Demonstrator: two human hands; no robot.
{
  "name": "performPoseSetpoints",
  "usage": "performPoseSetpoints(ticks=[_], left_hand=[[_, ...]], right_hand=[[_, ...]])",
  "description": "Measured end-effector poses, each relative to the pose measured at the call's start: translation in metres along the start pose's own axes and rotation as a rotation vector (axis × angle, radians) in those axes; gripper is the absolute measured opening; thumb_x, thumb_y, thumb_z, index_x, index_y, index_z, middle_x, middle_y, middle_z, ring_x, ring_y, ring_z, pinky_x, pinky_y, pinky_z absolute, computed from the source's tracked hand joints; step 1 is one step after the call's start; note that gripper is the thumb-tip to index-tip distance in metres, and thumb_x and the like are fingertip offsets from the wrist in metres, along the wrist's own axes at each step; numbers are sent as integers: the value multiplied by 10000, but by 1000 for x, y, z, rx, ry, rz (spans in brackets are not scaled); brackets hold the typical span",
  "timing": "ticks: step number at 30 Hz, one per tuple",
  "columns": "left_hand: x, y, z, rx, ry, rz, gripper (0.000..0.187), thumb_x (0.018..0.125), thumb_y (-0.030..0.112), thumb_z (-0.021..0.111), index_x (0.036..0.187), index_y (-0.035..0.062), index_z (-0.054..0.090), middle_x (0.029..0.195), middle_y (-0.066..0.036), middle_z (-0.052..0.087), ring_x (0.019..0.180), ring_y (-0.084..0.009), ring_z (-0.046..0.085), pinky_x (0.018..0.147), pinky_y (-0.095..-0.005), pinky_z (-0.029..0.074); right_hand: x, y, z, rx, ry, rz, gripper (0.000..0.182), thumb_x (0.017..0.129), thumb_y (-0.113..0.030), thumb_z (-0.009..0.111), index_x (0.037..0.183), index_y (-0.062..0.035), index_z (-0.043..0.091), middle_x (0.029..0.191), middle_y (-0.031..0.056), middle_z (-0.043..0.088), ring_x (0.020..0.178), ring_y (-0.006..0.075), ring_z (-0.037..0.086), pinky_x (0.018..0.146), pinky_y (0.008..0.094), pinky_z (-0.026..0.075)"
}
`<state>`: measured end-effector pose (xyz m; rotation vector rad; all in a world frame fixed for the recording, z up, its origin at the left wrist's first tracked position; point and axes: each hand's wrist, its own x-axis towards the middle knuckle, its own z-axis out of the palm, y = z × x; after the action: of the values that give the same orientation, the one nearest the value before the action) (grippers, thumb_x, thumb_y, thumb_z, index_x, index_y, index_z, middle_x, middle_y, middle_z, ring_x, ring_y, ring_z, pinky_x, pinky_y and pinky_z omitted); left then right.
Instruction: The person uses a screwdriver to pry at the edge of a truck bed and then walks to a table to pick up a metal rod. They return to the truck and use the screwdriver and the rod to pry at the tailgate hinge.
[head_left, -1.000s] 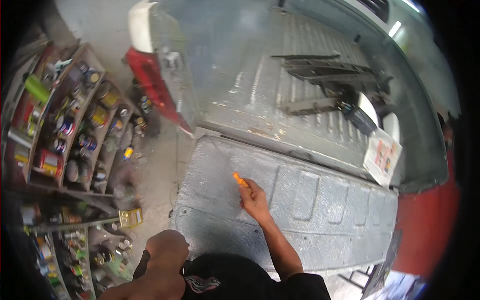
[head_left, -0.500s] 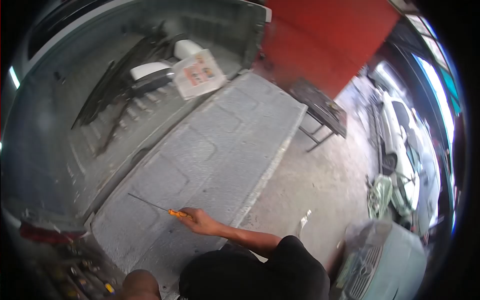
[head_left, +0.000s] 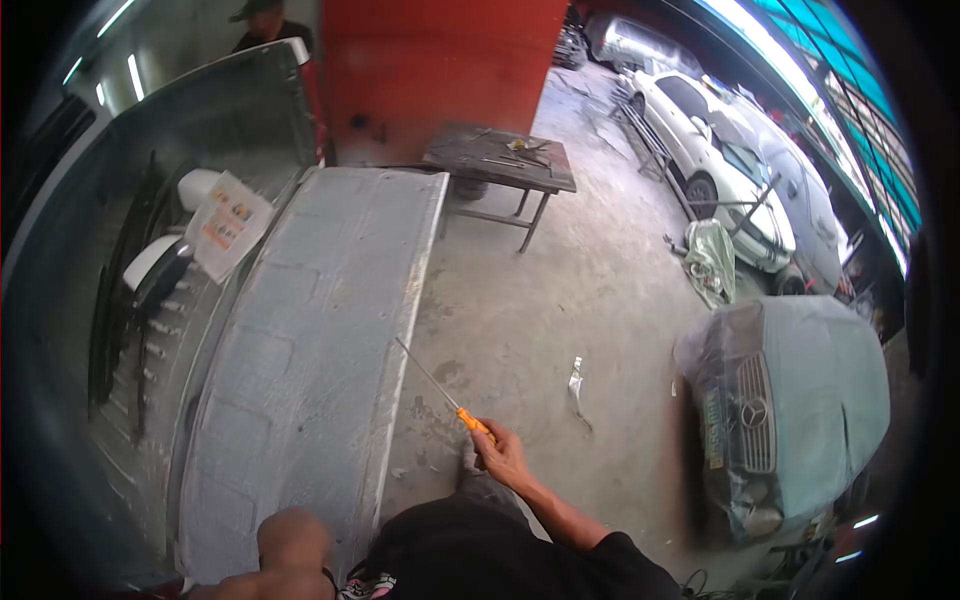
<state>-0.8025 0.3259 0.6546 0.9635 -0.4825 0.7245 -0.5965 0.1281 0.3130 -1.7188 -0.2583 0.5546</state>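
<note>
An orange-handled screwdriver (head_left: 474, 424) is gripped in my right hand (head_left: 502, 458), its long thin shaft pointing up and to the left. The tip lies in view by the right edge of the grey tailgate (head_left: 310, 310), which is folded down flat from the truck bed; I cannot tell if they touch. My left hand is not in view; only a blurred bare part of the left arm (head_left: 293, 540) shows at the bottom, over the near end of the tailgate.
White-and-black mirror parts (head_left: 152, 262) and a printed plastic bag (head_left: 230, 225) lie in the truck bed. A metal table (head_left: 500, 158) with tools stands beyond. At right are a covered Mercedes front (head_left: 755, 410) and white car (head_left: 700, 135). A person (head_left: 265, 22) stands far left.
The view has turned to the right. My right hand has carried the screwdriver from above the tailgate to beyond its right edge, over the floor. A person has come into view behind the truck.
</note>
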Motion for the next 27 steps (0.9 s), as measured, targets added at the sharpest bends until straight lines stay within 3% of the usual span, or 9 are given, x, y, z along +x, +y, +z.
performPoseSetpoints(ticks=[3, 6, 9, 12, 16, 20, 22, 25, 27], left_hand=[[47, -74, 25, 83, -194, 41, 334, 1080, 386, 445, 1261, 190, 646, 911, 37, 612, 792, -151, 557, 658, -317, 480], [93, -174, 51, -107, -313, 415, 371, 1073, 380, 473, 1388, 229, 597, 1093, 38, 607, 925, -146, 565, 733, -327, 501], [131, -229, 56, 57, -507, 376, 409, 1056, 308, 533, 1461, 259, 542, 1245, 50, 569, 1038, -145, 545, 796, -342, 512], [174, -301, 78, -25, -376, 655, 436, 1030, 201, 580, 1462, 251, 540, 1245, 69, 580, 1035, -138, 541, 794, -328, 501], [220, -363, 83, -6, -329, 541, 365, 1005, 166, 623, 1364, 229, 611, 1280, 85, 571, 1025, -137, 551, 818, -309, 489], [287, -448, 58, -41, -413, 580, 286, 993, 127, 617, 1269, 198, 624, 1220, 88, 575, 1006, -130, 560, 805, -315, 485], [323, -498, 54, -118, -349, 659, 258, 995, 116, 597, 1242, 188, 613, 1174, 89, 575, 980, -129, 566, 798, -318, 479], [369, -565, 27, -78, -287, 637, 213, 1010, 165, 566, 1217, 174, 618, 1122, 51, 602, 977, -102, 567, 785, -254, 470], [400, -611, 0, 139, -205, 653, 279, 1016, 213, 570, 1284, 159, 628, 1037, 16, 617, 886, -87, 558, 735, -209, 448]], right_hand=[[19, 12, -60, 56, 123, 52, 383, 1026, -291, 604, 1269, 3, 631, 747, 11, 589, 587, 100, 568, 527, 297, 475], [53, 42, -131, 94, 203, 51, 369, 1044, -280, 591, 1269, 12, 607, 728, -4, 554, 548, 91, 549, 494, 265, 459], [68, 27, -196, 215, 315, 100, 364, 1045, -281, 588, 1246, 22, 609, 713, 1, 555, 513, 100, 553, 472, 266, 462], [94, 15, -253, 217, 437, 113, 364, 1042, -285, 590, 1232, 25, 611, 695, 5, 549, 500, 106, 555, 463, 261, 462], [140, 19, -304, 180, 565, 126, 387, 1043, -299, 583, 1209, 49, 607, 666, 16, 541, 481, 116, 556, 453, 262, 464], [203, 38, -338, 201, 577, 230, 408, 1043, -315, 582, 1207, 58, 604, 670, 27, 548, 477, 130, 562, 461, 271, 490], [245, 67, -354, 208, 567, 308, 418, 1043, -320, 582, 1207, 63, 601, 671, 33, 552, 477, 138, 567, 466, 276, 504], [311, 151, -386, 250, 594, 490, 374, 1010, -311, 603, 1097, 52, 636, 677, 47, 569, 492, 145, 587, 468, 292, 510], [338, 188, -403, 239, 679, 687, 356, 981, -320, 625, 997, 33, 662, 697, 62, 592, 508, 172, 590, 479, 317, 498]])
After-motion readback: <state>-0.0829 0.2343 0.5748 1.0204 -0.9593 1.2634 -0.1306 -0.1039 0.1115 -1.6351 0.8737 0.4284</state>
